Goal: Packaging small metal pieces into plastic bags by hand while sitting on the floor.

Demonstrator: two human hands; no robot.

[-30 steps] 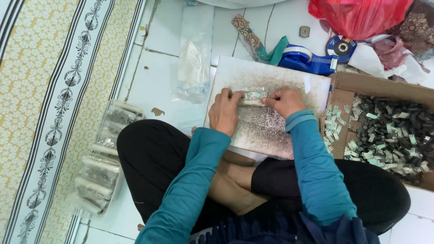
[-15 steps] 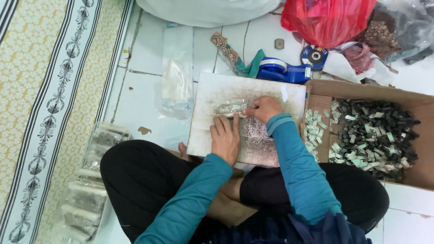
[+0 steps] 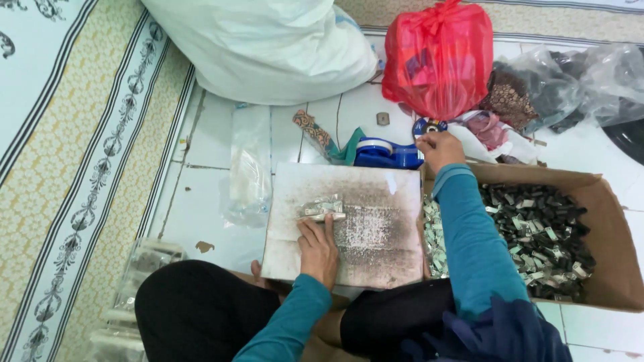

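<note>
Two hands are working over a stained white board [image 3: 376,228] that is lying across the person's lap on a tiled floor [image 3: 208,194]. To the right of the board, an open cardboard box [image 3: 604,268] is holding a heap of small dark and silvery folded pieces [image 3: 537,234]; a paler batch is piling up against its left wall. Behind it, a tied red plastic bag [image 3: 439,57], full, is standing beside clear bags of dark pieces [image 3: 577,80].

The left hand [image 3: 318,245] is lying flat on the board, fingers pressing down a small silvery bundle [image 3: 322,209]. The right hand [image 3: 437,149] is closing narrowly on something near a blue tape dispenser [image 3: 389,154]; what it is gripping cannot be told.

Half a second ago both hands were together on the bundle; now the right one has reached away past the board's far edge.

A large white sack [image 3: 268,47] is resting at the top, a clear plastic sleeve [image 3: 249,167] is lying left of the board, and a patterned mat [image 3: 74,154] is covering the floor on the left.
</note>
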